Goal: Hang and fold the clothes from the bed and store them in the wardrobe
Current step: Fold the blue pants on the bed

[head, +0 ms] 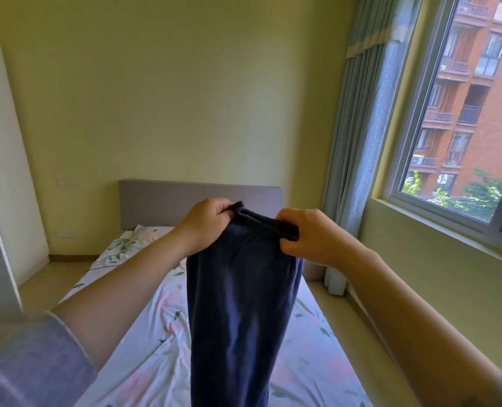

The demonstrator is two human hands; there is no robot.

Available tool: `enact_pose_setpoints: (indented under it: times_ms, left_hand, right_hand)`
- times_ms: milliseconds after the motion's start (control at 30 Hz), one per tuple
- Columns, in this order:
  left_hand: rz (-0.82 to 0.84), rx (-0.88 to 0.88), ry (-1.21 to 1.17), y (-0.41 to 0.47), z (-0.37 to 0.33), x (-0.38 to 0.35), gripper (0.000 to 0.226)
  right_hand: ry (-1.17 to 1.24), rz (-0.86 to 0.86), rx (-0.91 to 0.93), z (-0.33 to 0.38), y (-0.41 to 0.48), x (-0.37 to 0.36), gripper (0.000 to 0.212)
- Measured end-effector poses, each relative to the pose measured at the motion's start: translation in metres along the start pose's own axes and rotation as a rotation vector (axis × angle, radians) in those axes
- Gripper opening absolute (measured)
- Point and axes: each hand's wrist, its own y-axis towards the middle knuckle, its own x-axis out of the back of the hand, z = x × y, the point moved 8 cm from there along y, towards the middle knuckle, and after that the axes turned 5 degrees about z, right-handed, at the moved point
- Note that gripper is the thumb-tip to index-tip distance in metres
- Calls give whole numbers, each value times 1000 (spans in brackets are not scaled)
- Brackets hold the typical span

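Two hands are working at centre frame: I am gripping the waistband of the navy trousers [241, 304] with my left hand [205, 221] and right hand [305, 236], legs hanging above the bed [311, 348]. Folding is starting, I judge; next I am needing to lay them flat.

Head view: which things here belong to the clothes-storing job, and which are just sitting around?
Job:
navy garment, held up by its top band
bed, floral sheet
white cabinet at left, probably the wardrobe

Not the job:
pillow
grey headboard
blue curtain
window
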Motion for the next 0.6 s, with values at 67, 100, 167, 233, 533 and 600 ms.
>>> enact_pose_setpoints:
  times_ms: [67,100,167,233,533,600]
  left_hand:
    - [25,-14,-41,-3,0,-4,32]
    - [41,-19,-80,-4,-1,-5,35]
    - [86,-24,-136,-5,-2,-7,39]
    - [107,-31,-114,-6,-4,-8,34]
    - [-8,-123,-201,0,-7,5,12]
    - [11,-144,-244,-1,-10,5,11]
  right_hand:
    - [-101,-68,41,2,1,11,13]
    - [-138,-101,69,5,0,15,13]
    - [-195,-139,114,8,0,18,12]
    - [-212,-160,136,9,0,19,15]
    - [110,-248,79,-8,1,4,63]
    - [249,-254,31,-18,3,-5,69]
